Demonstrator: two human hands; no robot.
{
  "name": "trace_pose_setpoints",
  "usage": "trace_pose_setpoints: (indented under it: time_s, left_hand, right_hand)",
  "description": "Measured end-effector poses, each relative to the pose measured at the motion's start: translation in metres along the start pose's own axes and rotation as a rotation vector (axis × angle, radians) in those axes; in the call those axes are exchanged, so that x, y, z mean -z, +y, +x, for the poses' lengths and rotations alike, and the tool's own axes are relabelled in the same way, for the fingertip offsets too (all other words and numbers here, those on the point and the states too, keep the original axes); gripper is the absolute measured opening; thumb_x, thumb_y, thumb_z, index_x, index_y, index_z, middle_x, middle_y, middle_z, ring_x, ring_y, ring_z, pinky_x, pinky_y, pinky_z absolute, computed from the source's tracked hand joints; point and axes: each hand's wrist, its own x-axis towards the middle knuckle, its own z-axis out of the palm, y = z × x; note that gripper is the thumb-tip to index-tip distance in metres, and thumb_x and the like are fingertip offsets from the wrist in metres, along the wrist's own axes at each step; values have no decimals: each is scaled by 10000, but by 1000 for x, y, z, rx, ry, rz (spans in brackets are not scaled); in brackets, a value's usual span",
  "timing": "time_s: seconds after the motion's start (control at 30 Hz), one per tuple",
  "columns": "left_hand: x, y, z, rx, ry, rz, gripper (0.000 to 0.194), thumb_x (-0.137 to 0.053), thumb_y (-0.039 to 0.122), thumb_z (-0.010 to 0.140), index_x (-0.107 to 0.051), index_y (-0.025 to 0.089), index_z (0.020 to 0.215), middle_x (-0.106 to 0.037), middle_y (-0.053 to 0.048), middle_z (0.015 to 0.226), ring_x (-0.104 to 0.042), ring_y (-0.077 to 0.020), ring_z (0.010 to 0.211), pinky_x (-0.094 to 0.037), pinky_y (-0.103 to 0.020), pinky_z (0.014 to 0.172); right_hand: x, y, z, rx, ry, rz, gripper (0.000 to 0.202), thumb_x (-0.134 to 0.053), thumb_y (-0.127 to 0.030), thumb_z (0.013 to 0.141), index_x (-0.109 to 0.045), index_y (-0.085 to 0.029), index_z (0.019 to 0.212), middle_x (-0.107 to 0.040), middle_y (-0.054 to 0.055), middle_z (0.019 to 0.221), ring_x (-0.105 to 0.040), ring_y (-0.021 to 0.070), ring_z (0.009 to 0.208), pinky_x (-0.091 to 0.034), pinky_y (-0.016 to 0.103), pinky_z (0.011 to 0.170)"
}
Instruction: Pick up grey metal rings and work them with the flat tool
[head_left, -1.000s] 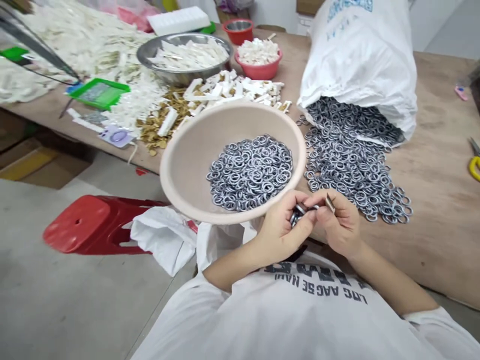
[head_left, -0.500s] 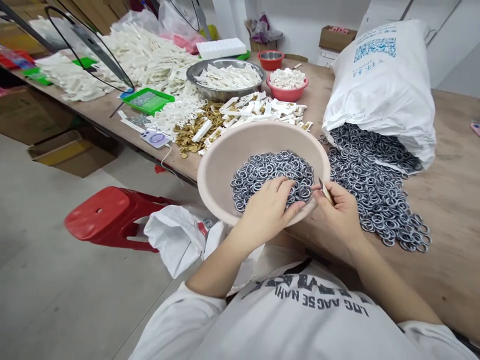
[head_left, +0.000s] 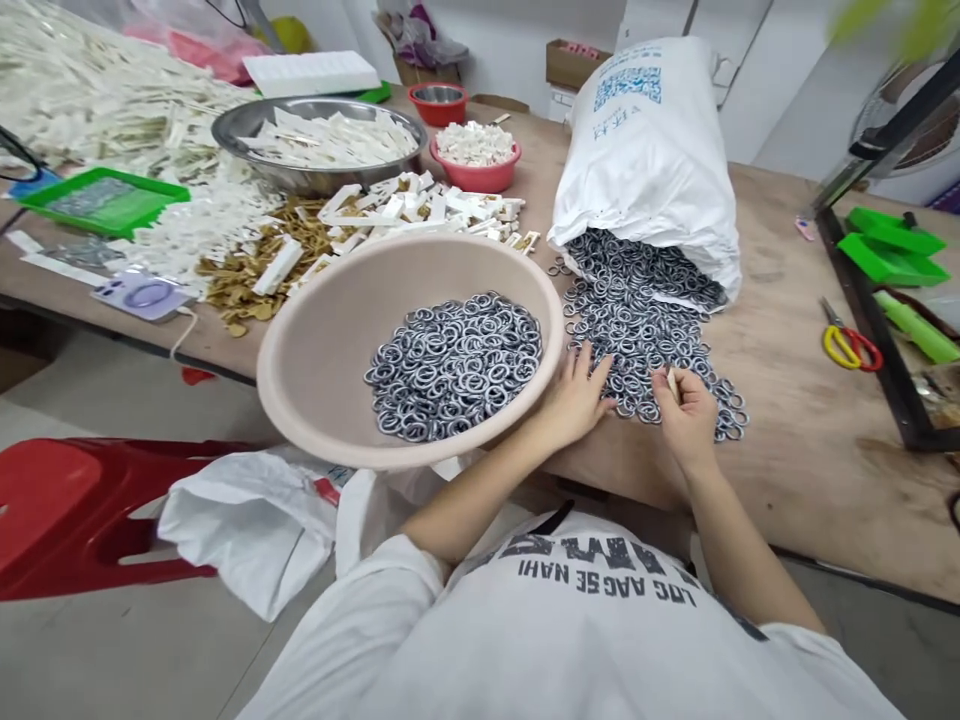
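Observation:
My left hand (head_left: 576, 400) lies with its fingers spread at the left edge of a pile of grey rings (head_left: 637, 345) on the table, just right of the basin. My right hand (head_left: 686, 415) is closed around a small pale tool (head_left: 673, 386) over the front of that pile. The big beige basin (head_left: 322, 300) holds a heap of similar rings (head_left: 457, 365). Behind the pile lies a white sack (head_left: 645, 150), its open mouth spilling rings onto the table.
Scissors (head_left: 852, 340) lie on the table at the right, near a black metal frame (head_left: 870, 320). Behind the basin are a steel bowl (head_left: 322, 180), a red bowl (head_left: 480, 178), and white and brown pieces. A red stool (head_left: 90, 510) stands at the left.
Both hands have gone from the basin to the ring pile beside it; my left hand has left the rings inside. The view has turned right, bringing the scissors and frame into sight.

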Motion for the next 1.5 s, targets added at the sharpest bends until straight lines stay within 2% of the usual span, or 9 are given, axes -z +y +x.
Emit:
trace_pose_setpoints:
  time_s: [0.13,0.3,0.47,0.63,0.83,1.0,1.2,1.3,1.5]
  left_hand:
    - [-23,-4,13,51,-69,59,752,-569,478,941,-332,137,1567,-223,-313,1635,-261,-489,1503,-315,-670,1135]
    - [-32,-5,-1,-120,54,-57,480,-553,251,957,-542,142,1425,-566,-218,1431,-524,-315,1346,-437,-509,1112]
    - [-21,-3,4,-115,197,-344,264,-554,252,966,-715,177,1161,-724,-127,1182,-649,-240,1135,-482,-436,1037]
    - [-11,19,7,-28,46,-894,282,-606,368,946,-699,177,1131,-733,-90,1098,-671,-191,962,-518,-313,858]
    - [-29,29,7,135,-61,-1380,376,-717,387,873,-597,165,1152,-692,-39,917,-648,-117,787,-519,-250,763]
    - [-34,25,9,298,54,-1433,391,-808,392,779,-652,136,1030,-688,-28,870,-656,-109,751,-534,-245,740]
    - [-24,30,3,398,-6,-1553,423,-838,375,740,-693,147,1065,-711,-38,933,-679,-117,781,-563,-256,760]
    - [-22,37,-1,441,-84,-1604,486,-847,384,734,-657,151,1115,-729,-38,917,-692,-116,742,-570,-248,718]
    - [-21,44,-5,388,-87,-1489,443,-829,437,749,-632,144,1017,-717,-8,758,-698,-122,672,-557,-226,648]
  right_hand:
    - [18,19,-9,40,-13,-115,289,-636,-452,916,-621,-188,800,-402,-56,643,-339,115,599,-286,263,577]
    - [27,40,-16,33,-39,-162,284,-616,-449,923,-624,-189,808,-457,-44,673,-396,129,634,-322,260,611]
    - [24,39,-16,57,-96,-163,256,-620,-426,919,-672,-185,848,-566,-16,709,-482,149,667,-387,277,672]
    - [15,27,-12,-57,-219,90,348,-628,-448,915,-698,-195,1143,-714,62,1039,-620,191,887,-473,316,820]
    - [9,31,-8,-183,-230,205,303,-711,-462,842,-706,-170,927,-687,19,816,-578,160,728,-465,284,705]
    - [19,36,-13,-131,-102,58,287,-679,-457,879,-697,-171,862,-615,-9,746,-505,138,677,-404,272,662]
    - [36,36,-17,-55,-218,-223,205,-662,-384,902,-741,-197,927,-695,32,879,-599,194,826,-419,315,764]
    - [35,24,-18,-12,-143,-133,204,-663,-383,907,-739,-202,961,-687,43,925,-615,203,892,-441,330,827]
    - [29,5,-21,-126,-237,79,219,-695,-404,886,-702,-194,824,-630,1,790,-553,153,750,-429,283,707]
